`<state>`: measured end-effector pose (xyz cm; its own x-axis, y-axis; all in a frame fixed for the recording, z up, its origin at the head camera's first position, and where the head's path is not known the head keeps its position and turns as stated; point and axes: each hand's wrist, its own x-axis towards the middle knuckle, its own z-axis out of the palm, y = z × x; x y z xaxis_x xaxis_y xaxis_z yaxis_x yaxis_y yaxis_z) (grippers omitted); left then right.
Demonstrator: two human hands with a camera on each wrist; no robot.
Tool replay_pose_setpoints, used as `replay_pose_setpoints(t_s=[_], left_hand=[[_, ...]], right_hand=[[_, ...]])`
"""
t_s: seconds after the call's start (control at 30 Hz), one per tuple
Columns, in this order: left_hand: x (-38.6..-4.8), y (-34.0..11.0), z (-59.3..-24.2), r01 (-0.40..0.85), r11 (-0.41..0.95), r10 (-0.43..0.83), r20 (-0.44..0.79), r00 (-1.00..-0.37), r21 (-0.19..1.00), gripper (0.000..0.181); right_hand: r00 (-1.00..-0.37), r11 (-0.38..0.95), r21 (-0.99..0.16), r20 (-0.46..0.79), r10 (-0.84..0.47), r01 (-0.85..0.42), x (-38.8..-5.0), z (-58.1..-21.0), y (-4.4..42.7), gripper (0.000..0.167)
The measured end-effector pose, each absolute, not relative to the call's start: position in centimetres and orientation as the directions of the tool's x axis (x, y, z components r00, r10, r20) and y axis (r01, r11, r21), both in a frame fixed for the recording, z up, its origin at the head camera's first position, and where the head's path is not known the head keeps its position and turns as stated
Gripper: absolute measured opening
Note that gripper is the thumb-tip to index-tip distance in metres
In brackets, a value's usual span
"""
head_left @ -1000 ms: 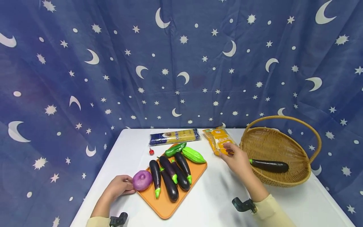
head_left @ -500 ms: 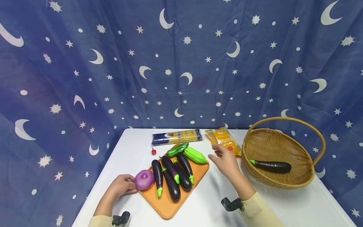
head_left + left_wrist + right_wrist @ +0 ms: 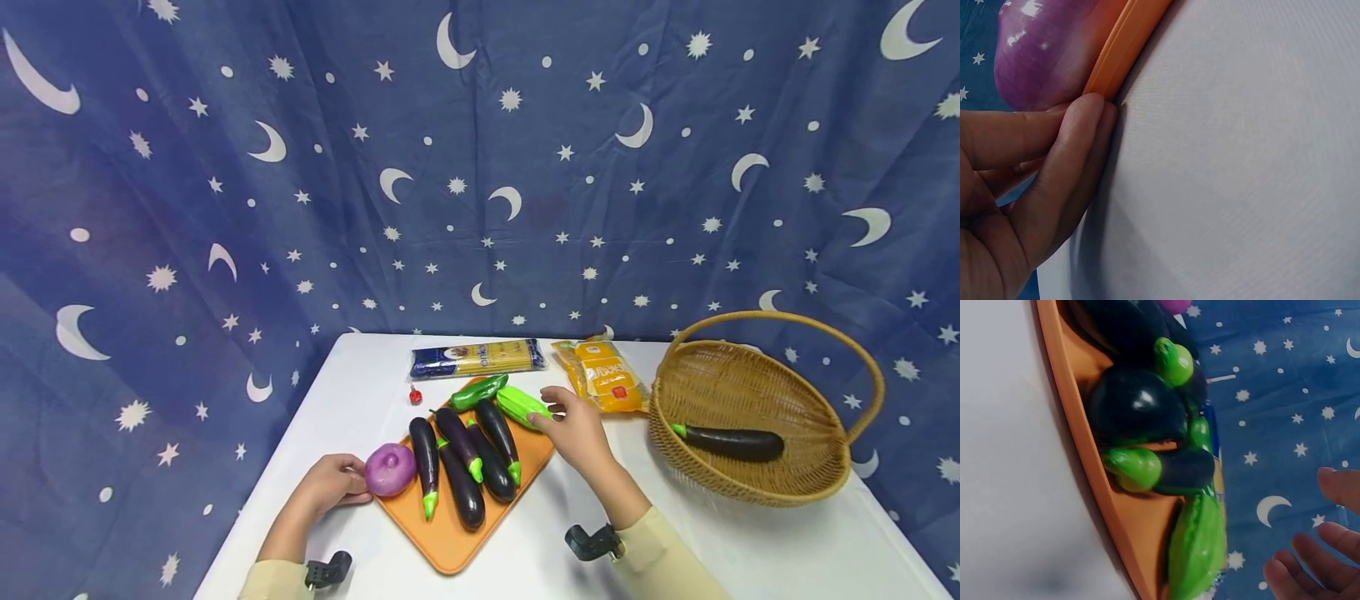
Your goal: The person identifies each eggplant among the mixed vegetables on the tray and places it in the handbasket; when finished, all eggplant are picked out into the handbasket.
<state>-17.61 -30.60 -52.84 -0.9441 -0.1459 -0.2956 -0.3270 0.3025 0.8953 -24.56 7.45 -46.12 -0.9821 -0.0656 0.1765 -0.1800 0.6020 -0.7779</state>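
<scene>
My left hand (image 3: 332, 486) grips the corner of the orange tray (image 3: 447, 557), its thumb and fingers at the rim in the left wrist view. Beside those fingers a purple onion (image 3: 390, 469) sits on the tray's left corner. Several dark eggplants (image 3: 467, 496) with green stems lie across the tray. A dark green pepper (image 3: 478, 392) and a ridged light-green bitter melon (image 3: 519, 406) lie at the far side. My right hand (image 3: 576, 429) hovers at the bitter melon's right end, fingers spread and holding nothing; the right wrist view shows a gap between them.
A wicker basket (image 3: 750, 492) with a tall handle stands tilted at the right, one eggplant (image 3: 731, 442) inside. Behind the tray lie a spaghetti pack (image 3: 480, 359) and an orange bag (image 3: 606, 379). A small red item (image 3: 416, 396) lies left of the tray's far corner.
My right hand has moved left, from over the orange bag to the bitter melon. The left hand stays at the tray's corner. The head view has shifted slightly.
</scene>
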Motion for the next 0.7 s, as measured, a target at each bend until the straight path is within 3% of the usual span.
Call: replay_pose_setpoints(t_s=[0.7], left_hand=[[-17.7,-30.7,-52.9,-0.329,0.303,-0.149,-0.296,-0.943,0.895,0.022]], right_hand=[[-0.996,0.615,-0.784,0.040,-0.077,-0.079,-24.6,-49.5,4.1,0.047]])
